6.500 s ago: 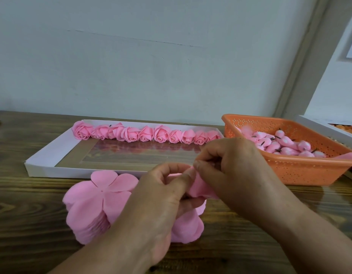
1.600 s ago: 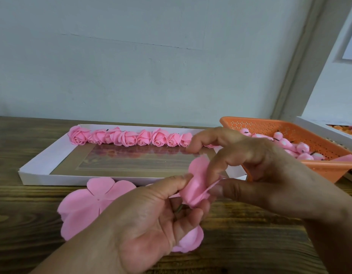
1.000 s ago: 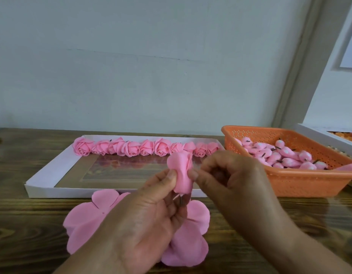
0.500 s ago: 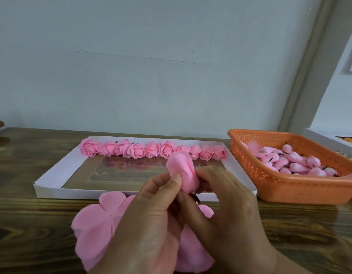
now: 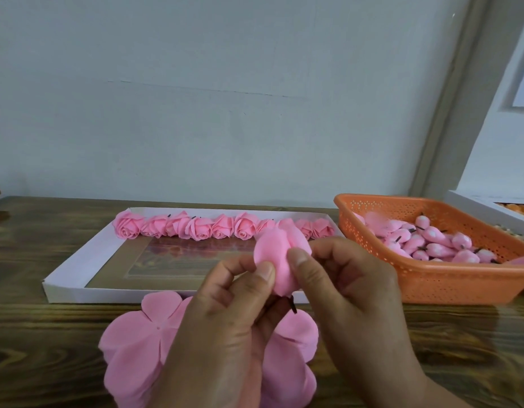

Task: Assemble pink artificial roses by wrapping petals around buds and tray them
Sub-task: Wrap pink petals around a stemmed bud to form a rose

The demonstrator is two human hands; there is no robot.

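Pink foam petal sheets (image 5: pixel 131 346), flat and flower-shaped, lie stacked on the dark wooden table (image 5: pixel 43 348) at the lower centre of the frame; both hands cover the middle of the stack, so only its left and right lobes show.

Left hand (image 5: pixel 225 328), lower centre: thumb and curled fingers pinch the half-wrapped rose (image 5: pixel 279 260) from the left, thumb tip pressed on the outer petal.

Right hand (image 5: pixel 349 293), just right of it: thumb pressed on the same petal from the right, remaining fingers curled behind the flower. A short dark stem end (image 5: pixel 293 306) protrudes below the rose, between the two hands.

The rose is held in mid-frame, above the petal stack and in front of the tray; it hides part of the row behind it.

White shallow tray (image 5: pixel 66 285), centre-left beyond the hands, with a glossy brown floor. Finished pink roses (image 5: pixel 196 228) stand in one row along its far edge, touching each other.

Orange perforated plastic basket (image 5: pixel 449 285), right of the tray and nearly touching it, holding a heap of pink buds (image 5: pixel 431 240) with dark stems.

White box edge (image 5: pixel 487 209), far right, partly cut off by the frame; contents unclear.

Pale wall (image 5: pixel 225 98) fills the upper frame.
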